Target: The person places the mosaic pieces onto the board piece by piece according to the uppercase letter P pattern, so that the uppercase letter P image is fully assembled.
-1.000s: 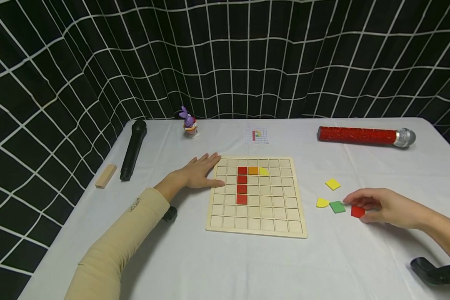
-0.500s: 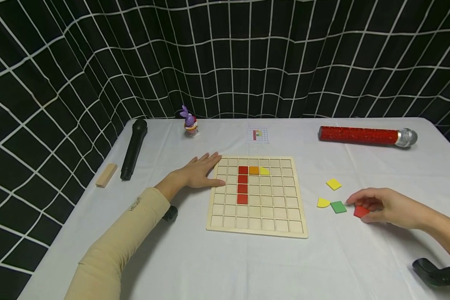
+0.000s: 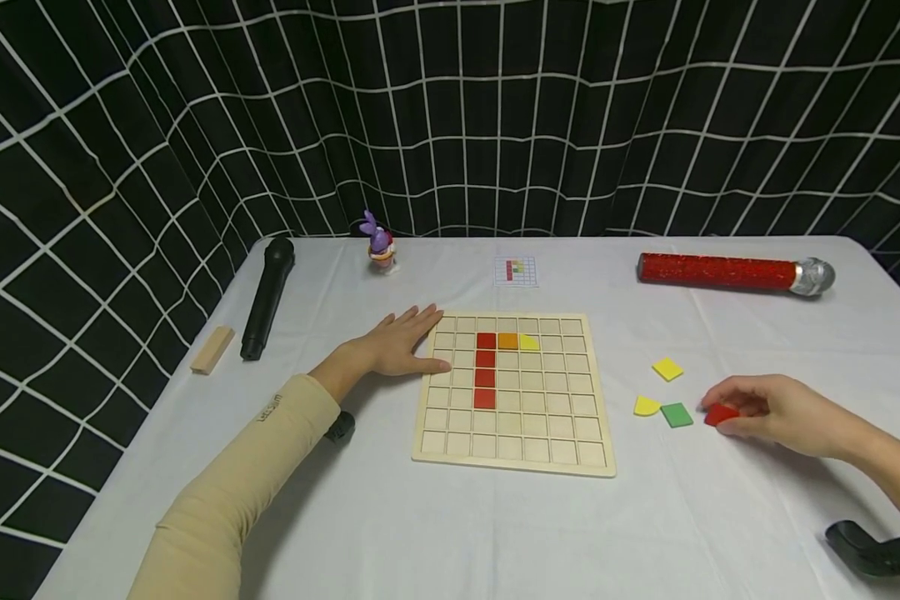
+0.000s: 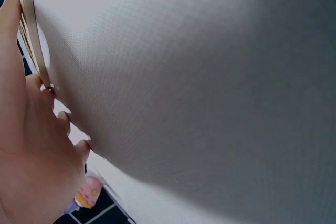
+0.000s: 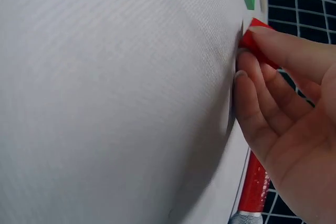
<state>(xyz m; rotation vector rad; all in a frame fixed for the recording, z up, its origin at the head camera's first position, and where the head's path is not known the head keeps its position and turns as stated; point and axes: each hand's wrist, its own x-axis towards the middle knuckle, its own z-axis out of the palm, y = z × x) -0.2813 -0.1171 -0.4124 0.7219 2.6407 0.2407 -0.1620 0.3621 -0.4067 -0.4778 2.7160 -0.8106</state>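
Observation:
My left hand [image 3: 399, 343] lies with spread, straight fingers at the left edge of the wooden grid board [image 3: 510, 463], its thumb over the rim. On the board sit a column of red squares [image 3: 485, 358], an orange square [image 3: 507, 341] and a yellow rounded piece [image 3: 528, 342]. My right hand [image 3: 783, 414] pinches a red tile [image 3: 721, 413] between thumb and fingers, close over the cloth; in the right wrist view the red tile [image 5: 257, 43] is tilted. Just left of it lie a green square [image 3: 677, 415], a yellow rounded tile [image 3: 647, 406] and a yellow square [image 3: 667, 369].
A small printed grid card [image 3: 517, 272] lies behind the board, with a purple-eared figurine [image 3: 379, 243] to its left. A red microphone [image 3: 727, 273] is at the back right. On the left are a black microphone [image 3: 267, 298] and a wooden block [image 3: 212, 351].
The right hand's fingers have closed round the red tile, which has turned and tilted a little between them. The left hand has stayed still on the board's edge.

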